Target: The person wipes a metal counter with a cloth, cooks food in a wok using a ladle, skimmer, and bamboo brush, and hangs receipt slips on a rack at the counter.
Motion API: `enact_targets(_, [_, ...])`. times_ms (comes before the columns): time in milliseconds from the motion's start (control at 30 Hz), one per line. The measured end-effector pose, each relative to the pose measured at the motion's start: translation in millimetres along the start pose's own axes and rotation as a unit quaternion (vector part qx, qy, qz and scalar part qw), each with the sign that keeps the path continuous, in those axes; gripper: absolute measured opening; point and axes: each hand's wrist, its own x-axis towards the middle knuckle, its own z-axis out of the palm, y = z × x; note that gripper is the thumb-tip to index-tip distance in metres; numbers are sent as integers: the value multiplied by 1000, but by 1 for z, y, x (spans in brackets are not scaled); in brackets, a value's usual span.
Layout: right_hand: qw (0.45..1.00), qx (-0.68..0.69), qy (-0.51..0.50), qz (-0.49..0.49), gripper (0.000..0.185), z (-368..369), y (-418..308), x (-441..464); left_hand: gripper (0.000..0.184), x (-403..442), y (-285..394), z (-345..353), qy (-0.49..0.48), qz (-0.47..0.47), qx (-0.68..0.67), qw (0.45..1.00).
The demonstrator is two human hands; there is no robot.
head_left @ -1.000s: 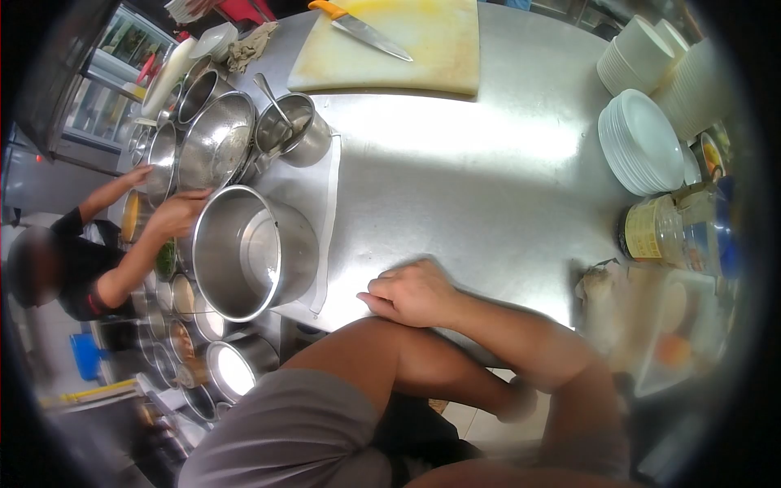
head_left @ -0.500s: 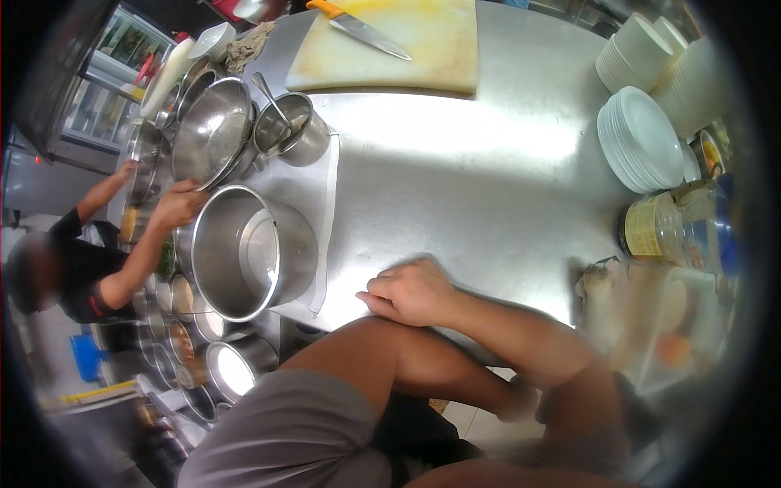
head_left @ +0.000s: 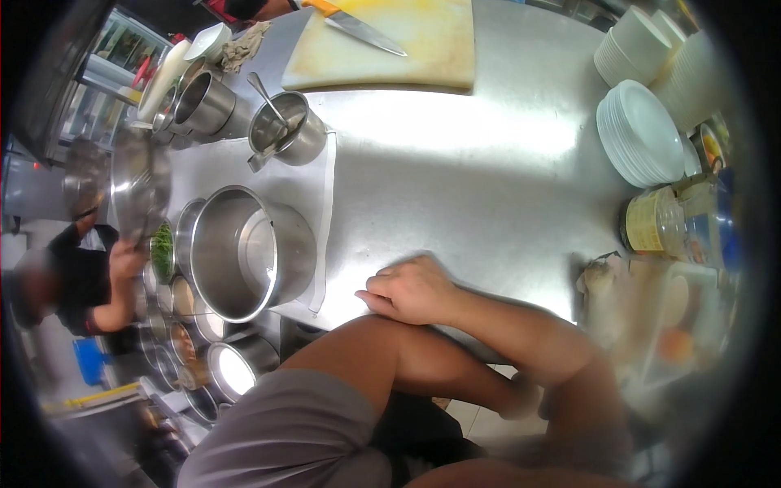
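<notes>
My right hand [head_left: 415,289] rests loosely curled at the near edge of the steel table [head_left: 455,203], fingers folded under and thumb out. Nothing shows in it. My left forearm crosses below, and my left hand [head_left: 521,398] is tucked by my right elbow, blurred, its fingers mostly hidden. Left of my right hand a large steel pot [head_left: 297,252] lies tipped toward the left on a white cloth [head_left: 324,211]. Behind it stands a smaller steel pot [head_left: 303,138] with a ladle [head_left: 267,98] in it.
At far left a co-worker's hand [head_left: 126,260] holds blurred metal bowls [head_left: 140,183]. A cutting board [head_left: 390,65] with an orange-handled knife [head_left: 370,37] lies at the back. Stacked plates [head_left: 639,134], bowls [head_left: 626,57] and a jar [head_left: 647,224] line the right. Several containers [head_left: 183,297] stand lower left.
The co-worker has lifted the metal bowls off the table and carried them left, uncovering steel containers and greens behind. A dark shape has appeared at the top left. My hands have not moved.
</notes>
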Motion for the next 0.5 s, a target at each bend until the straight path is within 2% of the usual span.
enact_targets(133, [1000,-1,-11,2,34,-1,0,0,58,-7,-1,0,8,-27,-56,998])
enact_targets(467, [1000,-5,-19,5,33,0,1,0,59,-4,2,2,-4,-7,-6,1000])
enact_targets(500, [1000,-5,-20,7,33,0,1,0,55,-4,5,2,5,-44,-123,991])
